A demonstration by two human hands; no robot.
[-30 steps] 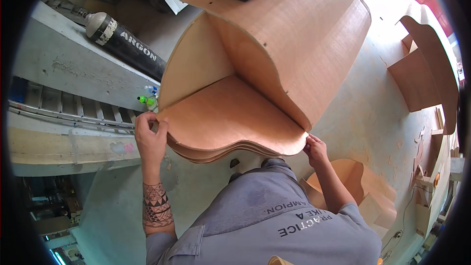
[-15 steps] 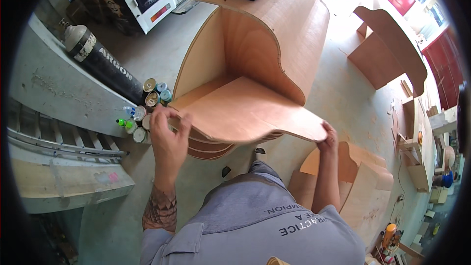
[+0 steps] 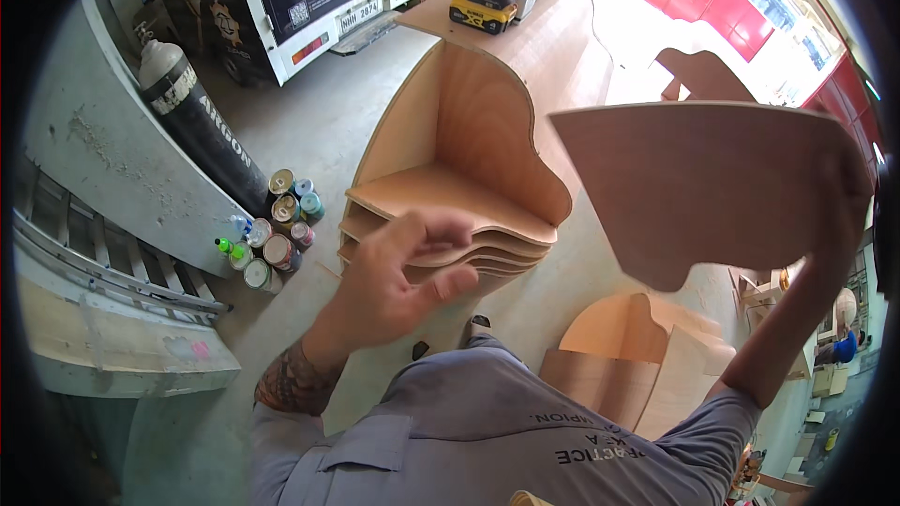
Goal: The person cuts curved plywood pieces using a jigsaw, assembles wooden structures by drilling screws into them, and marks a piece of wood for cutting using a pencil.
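A thin plywood panel [image 3: 703, 187] with one straight edge and one wavy edge is up in the air on the right. My right hand [image 3: 837, 197], dark and partly blurred, grips it by its right end. In front of me is a curved plywood unit [image 3: 487, 98], with several wavy-edged shelf panels [image 3: 455, 199] layered at its near end. My left hand [image 3: 398, 267] hovers over the near edges of these panels, fingers apart and holding nothing. Whether it touches them I cannot tell.
On the unit's top stands a cordless drill [image 3: 487, 5] with a yellow battery. Paint cans [image 3: 279, 251] and a black gas cylinder [image 3: 202, 117] stand at left, near a ladder [image 3: 112, 258]. Another plywood piece [image 3: 647, 356] lies at lower right; a van [image 3: 309, 0] is parked behind.
The panel both hands held over the unit has swung up and right in my right hand. My left hand has let go and moved right, uncovering the layered shelf panels.
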